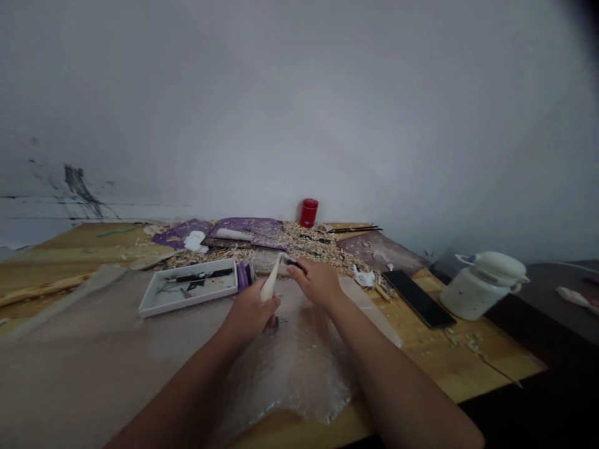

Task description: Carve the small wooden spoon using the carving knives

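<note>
L hand (pixel 250 312), fingers closed round pale carved piece (pixel 270 280); R hand (pixel 316 282), fingers pinched on dark-handled tool (pixel 294 265), both above bubble wrap (pixel 290 374).

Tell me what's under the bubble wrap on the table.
The bubble wrap lies on a wooden tabletop, which shows past its edge. The cloudy plastic hides anything else that might be beneath it.

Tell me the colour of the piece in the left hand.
Creamy white tapered piece, clearest in the head view.
</note>
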Available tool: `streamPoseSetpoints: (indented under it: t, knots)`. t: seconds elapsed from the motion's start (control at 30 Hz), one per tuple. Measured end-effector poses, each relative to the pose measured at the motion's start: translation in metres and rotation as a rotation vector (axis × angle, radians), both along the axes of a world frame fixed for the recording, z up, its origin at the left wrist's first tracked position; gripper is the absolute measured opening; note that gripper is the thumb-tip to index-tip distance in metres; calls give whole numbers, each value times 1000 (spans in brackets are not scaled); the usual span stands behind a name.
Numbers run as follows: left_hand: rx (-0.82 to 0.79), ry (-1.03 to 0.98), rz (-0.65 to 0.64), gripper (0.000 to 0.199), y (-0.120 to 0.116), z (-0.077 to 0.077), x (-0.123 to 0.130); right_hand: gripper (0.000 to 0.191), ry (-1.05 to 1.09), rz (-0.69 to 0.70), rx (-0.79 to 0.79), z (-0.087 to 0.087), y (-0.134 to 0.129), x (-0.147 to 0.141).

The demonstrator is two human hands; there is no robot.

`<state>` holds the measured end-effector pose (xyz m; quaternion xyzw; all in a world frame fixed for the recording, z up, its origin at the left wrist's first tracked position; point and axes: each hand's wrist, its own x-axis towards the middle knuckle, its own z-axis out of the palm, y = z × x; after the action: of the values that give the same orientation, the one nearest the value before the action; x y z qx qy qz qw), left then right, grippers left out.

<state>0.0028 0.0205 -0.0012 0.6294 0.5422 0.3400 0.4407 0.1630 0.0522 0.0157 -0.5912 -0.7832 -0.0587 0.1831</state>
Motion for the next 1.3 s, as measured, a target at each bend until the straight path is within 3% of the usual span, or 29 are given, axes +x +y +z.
streamPoseSetpoints:
  t: [0.17,0.3,0.57,0.87,1.07,1.3]
  knots:
    - [-19,-34,46,12,2,1,-1,55,-104,150,-61,-1,-11,-17]
    - [36,80,125,17,3,-2,-2,55,-130,150,-77,0,-15,-24]
    - [214,346,150,10,0,-11,-1,68,-126,-83,-77,6,1,-5]
    - [245,312,159,7,4,-14,-5,67,-100,-93,-69,1,10,-4]
    - [213,267,114,5,-1,-13,1,61,11,-443,-89,6,25,32]
    - [136,275,115,7,10,-15,-1,58,115,-225,-44,-6,18,12]
